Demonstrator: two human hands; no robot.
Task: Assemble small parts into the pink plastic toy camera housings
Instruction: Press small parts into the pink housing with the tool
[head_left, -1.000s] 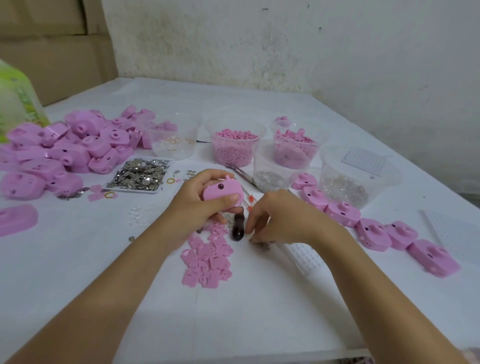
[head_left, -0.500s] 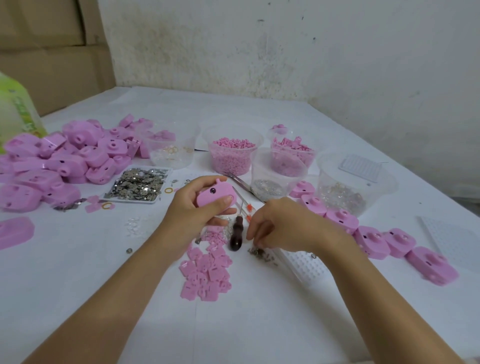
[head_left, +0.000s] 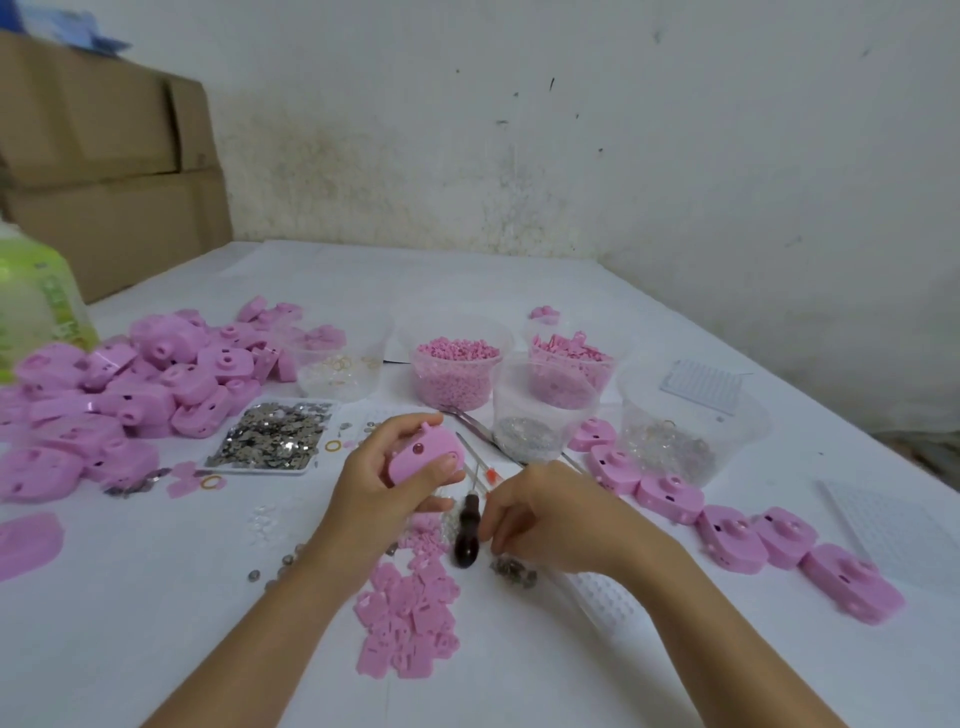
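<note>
My left hand (head_left: 379, 483) grips a pink toy camera housing (head_left: 423, 454) above the table's middle, thumb across its front. My right hand (head_left: 550, 514) hovers low beside it with curled fingers, their tips over a small heap of tiny metal parts (head_left: 514, 569); whether they pinch a part is hidden. A dark-handled awl (head_left: 467, 530) lies between the two hands. Flat pink plates (head_left: 410, 618) lie in a pile just in front.
A heap of pink housings (head_left: 140, 379) fills the left; a row of housings (head_left: 727, 525) runs along the right. A tray of silver pieces (head_left: 270, 436) and several clear tubs (head_left: 454, 371) of small parts stand behind. Cardboard boxes (head_left: 104, 171) are at far left.
The view has tilted up, so everything sits lower in frame. My left hand keeps hold of the housing; my right hand stays at the small metal parts beside the awl.
</note>
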